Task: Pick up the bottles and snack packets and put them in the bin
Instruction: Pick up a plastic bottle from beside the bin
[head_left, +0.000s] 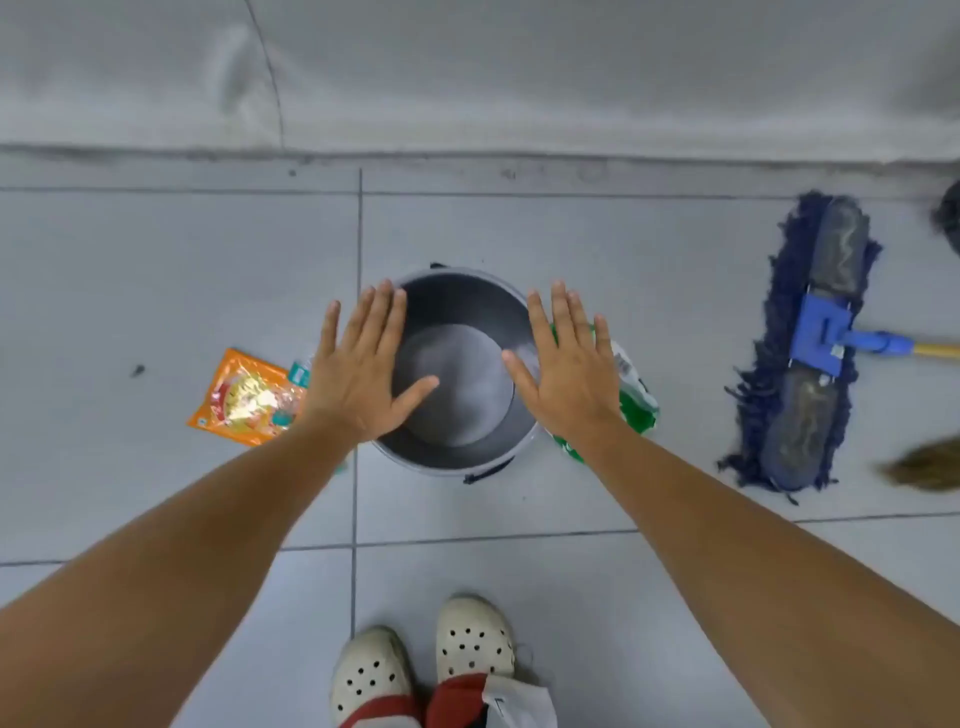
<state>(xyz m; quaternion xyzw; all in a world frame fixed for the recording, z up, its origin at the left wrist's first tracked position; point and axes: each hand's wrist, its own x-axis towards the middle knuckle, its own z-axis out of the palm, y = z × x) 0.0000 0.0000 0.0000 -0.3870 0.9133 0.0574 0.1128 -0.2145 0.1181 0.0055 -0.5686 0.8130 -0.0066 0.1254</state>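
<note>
On a grey tiled floor (182, 291), seen from the head camera looking straight down, a round grey bin (457, 452) stands empty in the middle of the view. Both bare hands hover flat above it, palms down. The left hand (358, 369) covers the bin's left rim and the right hand (563, 364) covers its right rim. Each grip is wide, fingers spread, holding nothing.

An orange snack packet (244, 397) lies flat on the floor just left of the bin, its long axis running from upper left to lower right. Beside it, mostly hidden under the left hand, is what looks like a clear bottle with a teal label (297, 371). A green snack packet (636, 395) lies just right of the bin, partly hidden under the right hand.

The orange packet lies left of and below the left hand, so that hand is the nearer; the green packet sits directly beneath the right hand. Nothing is binned yet, so the task appears to be at its start.

Further right lie a blue dust mop (810, 338) and the tip of a broom (924, 465). White clogs (421, 660) show at the bottom.
</note>
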